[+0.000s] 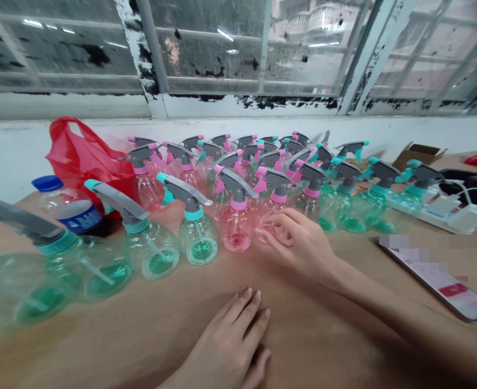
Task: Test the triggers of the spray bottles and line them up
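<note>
My right hand [303, 240] is at the front row of spray bottles, its bent fingers parted in front of the lower body of a clear pink spray bottle [277, 199]. I cannot tell whether the fingertips touch it. Just left stands another pink spray bottle [237, 229], a little pink liquid in its base. Beside that is a green spray bottle [200, 240] with a turquoise collar. My left hand [236, 335] lies on the wooden table [323, 335], palm down, fingers stretched out, holding nothing.
Several more pink and green spray bottles [346, 208] crowd behind and to both sides. A red plastic bag [88, 162] and a blue-capped bottle [48, 183] stand left. To the right are a phone [441, 281], a white power strip [449, 210] and a cardboard box [416, 155].
</note>
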A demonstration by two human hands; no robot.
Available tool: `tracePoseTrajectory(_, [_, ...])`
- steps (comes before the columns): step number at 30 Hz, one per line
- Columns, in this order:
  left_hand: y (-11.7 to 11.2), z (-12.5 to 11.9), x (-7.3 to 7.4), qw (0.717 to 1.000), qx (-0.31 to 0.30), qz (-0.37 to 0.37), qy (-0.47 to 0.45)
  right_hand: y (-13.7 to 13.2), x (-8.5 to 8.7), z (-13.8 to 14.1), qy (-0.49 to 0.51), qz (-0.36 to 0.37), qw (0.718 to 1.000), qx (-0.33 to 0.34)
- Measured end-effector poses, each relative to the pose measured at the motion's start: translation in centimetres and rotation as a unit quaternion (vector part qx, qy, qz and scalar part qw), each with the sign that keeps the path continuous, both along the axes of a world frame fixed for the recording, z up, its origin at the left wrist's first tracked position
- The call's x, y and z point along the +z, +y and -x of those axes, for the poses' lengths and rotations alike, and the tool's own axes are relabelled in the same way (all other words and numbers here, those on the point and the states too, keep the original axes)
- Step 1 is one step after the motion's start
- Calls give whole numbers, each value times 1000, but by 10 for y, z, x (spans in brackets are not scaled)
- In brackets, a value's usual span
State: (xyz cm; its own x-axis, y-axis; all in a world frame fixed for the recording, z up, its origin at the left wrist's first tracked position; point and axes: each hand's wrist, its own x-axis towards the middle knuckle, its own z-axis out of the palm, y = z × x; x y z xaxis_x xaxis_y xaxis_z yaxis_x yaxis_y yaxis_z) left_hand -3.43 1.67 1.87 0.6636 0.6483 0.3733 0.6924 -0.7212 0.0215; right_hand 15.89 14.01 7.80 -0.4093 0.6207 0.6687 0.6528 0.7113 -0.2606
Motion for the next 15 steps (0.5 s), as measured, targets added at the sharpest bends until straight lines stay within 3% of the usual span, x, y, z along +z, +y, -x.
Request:
tracePoseTrajectory(6, [1, 1, 1, 1000, -10, -20, 23, 15, 2, -38, 41, 65, 990, -118])
tracePoseTrajectory(10, [2, 4, -1, 998, -17, -46, 31, 24, 6, -35, 54, 134, 985, -98])
tracePoseTrajectory(15, [7, 8, -1, 998, -20, -51, 6, 34, 6, -16, 39, 150, 984, -93])
